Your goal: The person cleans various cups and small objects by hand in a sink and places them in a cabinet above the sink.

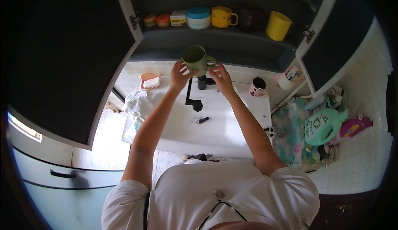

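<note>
Bathroom sink (232, 130) below open cabinet (215, 43); left hand (179, 75) and right hand (221, 76) both clasped green mug (195, 59), fingers wrapped round it, above black tap (195, 97).

You are standing in a home bathroom: a white sink (226, 126) with black tap (195, 99), an open cabinet (215, 43) holding cups, detergent bottles (325, 124) lying nearby.
</note>
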### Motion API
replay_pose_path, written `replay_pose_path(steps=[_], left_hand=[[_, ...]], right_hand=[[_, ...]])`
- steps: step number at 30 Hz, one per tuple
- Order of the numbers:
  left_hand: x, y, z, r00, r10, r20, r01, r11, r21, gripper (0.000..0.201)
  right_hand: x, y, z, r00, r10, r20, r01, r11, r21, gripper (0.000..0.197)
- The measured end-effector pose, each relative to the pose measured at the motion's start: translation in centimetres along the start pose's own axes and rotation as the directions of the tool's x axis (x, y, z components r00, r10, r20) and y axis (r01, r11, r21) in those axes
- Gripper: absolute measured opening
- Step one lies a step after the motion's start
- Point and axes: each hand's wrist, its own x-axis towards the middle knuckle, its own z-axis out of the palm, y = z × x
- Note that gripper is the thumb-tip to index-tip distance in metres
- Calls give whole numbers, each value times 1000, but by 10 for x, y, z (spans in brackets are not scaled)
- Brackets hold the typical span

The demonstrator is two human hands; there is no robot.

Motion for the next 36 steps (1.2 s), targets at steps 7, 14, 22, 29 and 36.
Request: replay_pose_path(steps=[7,14,22,29,36], left_hand=[[44,1,-73,994,66,-86,-54,989,136,72],[65,-35,-110,980,119,-157,-70,956,286,75],[85,-45,-114,999,-18,-49,48,694,718,78],[69,-62,-105,990,3,-140,107,632,767,88],[-60,-64,-80,998,-52,38,0,579,816,84]], right_hand=[[56,-13,73,979,-131,157,158,972,-173,60],[92,9,114,970,-123,211,235,710,-663,71],[104,18,135,962,-72,264,237,704,-669,64],[83,25,134,908,-340,247,419,700,-578,48],[-37,5,84,968,-249,-8,229,903,-365,23]])
